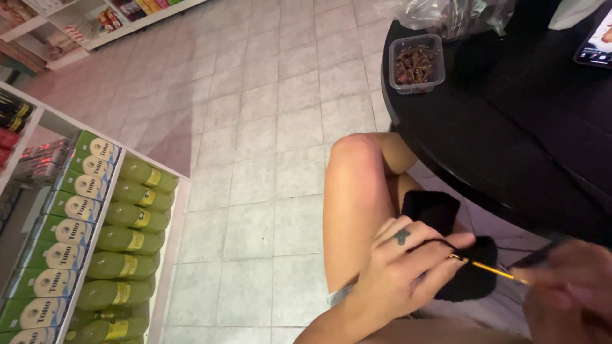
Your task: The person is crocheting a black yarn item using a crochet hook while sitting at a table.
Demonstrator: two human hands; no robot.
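My left hand [408, 267] pinches a black crocheted piece [440, 216] that hangs over my bare knee [357, 185]. A thin strand of black yarn runs over its forefinger. My right hand [567, 286], blurred at the lower right, grips a gold crochet hook [488, 268] whose tip pokes into the black fabric by my left fingertips. Both hands work low in the view, just in front of a round black table [510, 127].
On the table stand a clear plastic tub of dark dried bits [416, 62], a crumpled clear bag [449, 14] and a phone [598, 41] at the far right edge. A white shelf [172, 223] of green bottles and cartons fills the left. Pale floor tiles [255, 127] lie between.
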